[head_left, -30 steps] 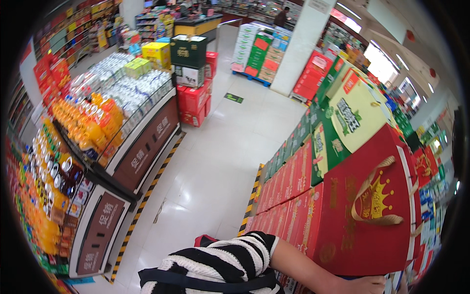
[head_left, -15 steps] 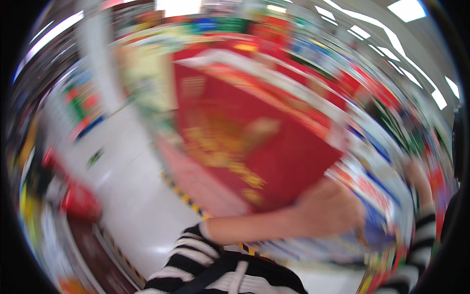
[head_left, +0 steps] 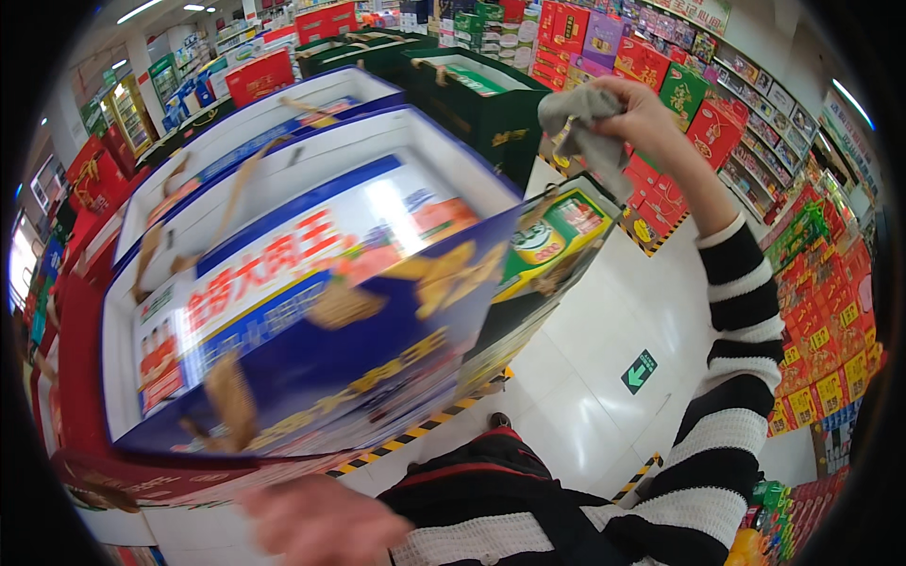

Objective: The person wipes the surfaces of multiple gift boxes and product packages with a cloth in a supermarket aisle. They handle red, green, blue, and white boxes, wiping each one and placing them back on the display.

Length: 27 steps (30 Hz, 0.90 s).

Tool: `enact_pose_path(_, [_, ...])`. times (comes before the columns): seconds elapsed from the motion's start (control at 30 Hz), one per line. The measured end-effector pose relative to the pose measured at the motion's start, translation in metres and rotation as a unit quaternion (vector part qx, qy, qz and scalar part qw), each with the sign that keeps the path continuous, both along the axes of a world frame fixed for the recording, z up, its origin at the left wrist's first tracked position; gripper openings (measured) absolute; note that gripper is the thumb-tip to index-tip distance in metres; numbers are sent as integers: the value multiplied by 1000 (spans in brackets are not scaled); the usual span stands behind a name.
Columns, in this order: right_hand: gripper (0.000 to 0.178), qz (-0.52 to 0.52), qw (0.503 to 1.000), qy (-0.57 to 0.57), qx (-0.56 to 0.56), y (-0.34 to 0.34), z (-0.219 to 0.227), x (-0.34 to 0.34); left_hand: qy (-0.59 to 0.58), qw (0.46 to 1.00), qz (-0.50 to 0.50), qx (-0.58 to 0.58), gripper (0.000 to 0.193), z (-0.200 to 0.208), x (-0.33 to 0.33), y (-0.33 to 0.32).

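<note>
My right hand (head_left: pixel 630 115) is raised at the upper right with its fingers closed on a crumpled grey cloth (head_left: pixel 583 127), which hangs down from them. Below and left of the cloth is an open dark green gift bag with a green and yellow package (head_left: pixel 552 243) in it. A large open blue gift bag (head_left: pixel 377 363) stands left of centre, holding a white, red and blue carton (head_left: pixel 283 274) and showing tan rope handles. Low in the picture, my left hand (head_left: pixel 321 524) is near the bag's front and apart from it; motion smears its fingers.
More gift bags stand behind, a blue one (head_left: pixel 255 137) and a dark green one (head_left: pixel 481 118). Red gift boxes (head_left: pixel 830 311) are stacked at the right. Yellow-black tape (head_left: pixel 434 420) edges the display on a white tiled floor (head_left: pixel 585 349); shelves (head_left: pixel 769 113) line the far right.
The view has swung from a large red gift bag to the blue one. My right hand now shows raised with the grey cloth; my left has come back low, near my body.
</note>
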State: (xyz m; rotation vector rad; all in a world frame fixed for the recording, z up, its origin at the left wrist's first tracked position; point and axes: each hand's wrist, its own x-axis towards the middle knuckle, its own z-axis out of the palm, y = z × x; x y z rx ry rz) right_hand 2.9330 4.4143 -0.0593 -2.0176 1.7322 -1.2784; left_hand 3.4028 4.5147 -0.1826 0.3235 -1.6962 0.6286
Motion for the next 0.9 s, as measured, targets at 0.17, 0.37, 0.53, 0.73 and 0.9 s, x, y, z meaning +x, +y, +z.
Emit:
enact_pose_path(0.17, [54, 50, 988, 144, 1, 14, -81, -43, -256, 908, -210, 256, 27, -33, -159, -22])
enact_pose_path(0.37, [44, 124, 940, 208, 241, 15, -107, -97, -259, 865, 8, 430, 63, -63, -241, -48])
enact_pose_path(0.53, [43, 309, 876, 292, 229, -21, -148, -84, -233, 863, 46, 446, 56, -81, -250, -45])
enact_pose_path(0.73, [66, 540, 811, 215, 70, -56, -194, 29, -214, 878, 59, 424, 34, -86, -254, -48])
enact_pose_path(0.9, [48, 550, 811, 181, 83, -69, -213, 72, -199, 889, 65, 407, 29, -86, -255, -56])
